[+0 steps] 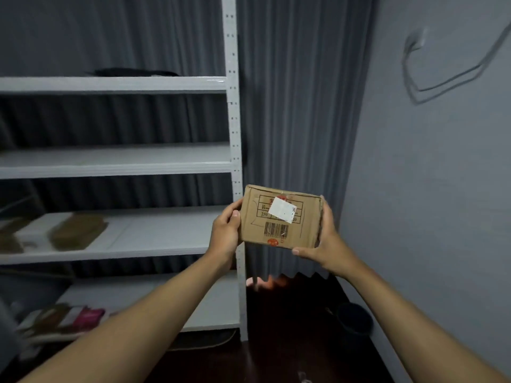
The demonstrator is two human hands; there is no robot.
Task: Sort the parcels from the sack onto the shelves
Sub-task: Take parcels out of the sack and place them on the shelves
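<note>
Head view showed the box (280, 217) gripped by left hand (225, 233) and right hand (323, 244) beside the shelf post (235, 161), which it risked clipping.

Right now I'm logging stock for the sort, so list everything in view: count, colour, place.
Brown cardboard box: one, held in front of the curtain.
White metal shelving unit: one, left.
Brown flat parcels: about two, blurred, third shelf.
Dark flat item: one, top shelf.
Mixed packets, one pink: count unclear, bottom shelf.
Grey pleated curtain: one, behind.
Black round bin: one, floor right.
Left hand: grip on box's left edge.
Right hand: grip on right edge.
</note>
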